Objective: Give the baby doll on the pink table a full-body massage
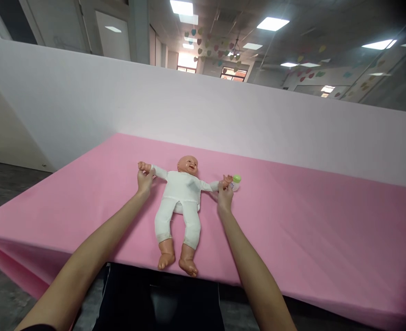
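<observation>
A baby doll (184,186) with a white cloth body lies on its back on the pink table cover (278,220), head toward the white partition and feet at the front edge. Its arms are stretched out to both sides. My left hand (145,181) grips the doll's arm on the left, near the wrist. On the right, my right hand (225,195) is closed on the other arm by the wrist. A small bottle with a green cap (237,178) stands just behind my right hand, partly hidden by it and the doll's hand.
A white partition (203,115) runs along the far side of the table. Grey floor shows at the left, beside a pale door or cabinet (9,128). The cloth hangs over the table's front edge.
</observation>
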A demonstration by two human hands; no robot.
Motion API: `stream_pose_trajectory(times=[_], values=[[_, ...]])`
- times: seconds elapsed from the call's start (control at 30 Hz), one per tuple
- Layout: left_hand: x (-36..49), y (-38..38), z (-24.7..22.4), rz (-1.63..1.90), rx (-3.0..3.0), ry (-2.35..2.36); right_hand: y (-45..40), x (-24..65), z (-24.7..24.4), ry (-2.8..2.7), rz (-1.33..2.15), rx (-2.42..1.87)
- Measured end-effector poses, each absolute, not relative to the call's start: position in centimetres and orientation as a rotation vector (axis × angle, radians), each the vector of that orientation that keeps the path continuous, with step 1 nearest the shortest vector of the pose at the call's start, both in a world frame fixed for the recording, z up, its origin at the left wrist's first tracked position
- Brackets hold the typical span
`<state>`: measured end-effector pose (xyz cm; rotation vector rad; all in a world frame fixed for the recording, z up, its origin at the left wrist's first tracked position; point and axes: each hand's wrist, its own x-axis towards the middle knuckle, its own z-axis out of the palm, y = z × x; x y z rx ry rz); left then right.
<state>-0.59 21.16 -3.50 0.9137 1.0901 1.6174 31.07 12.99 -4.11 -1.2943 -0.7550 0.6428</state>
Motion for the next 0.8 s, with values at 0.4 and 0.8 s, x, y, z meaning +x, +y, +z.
stream_pose_trajectory(times=[0.4, 0.8], values=[[-1.2, 20.8, -3.8, 1.593, 0.880, 1.105, 12.7, 30.9, -3.6, -0.520, 0.789, -1.147], [1.4, 17.5, -3.7, 1.215, 2.379, 1.082, 10.3, 26.2, -2.8, -2.027, 0.045, -1.326]])
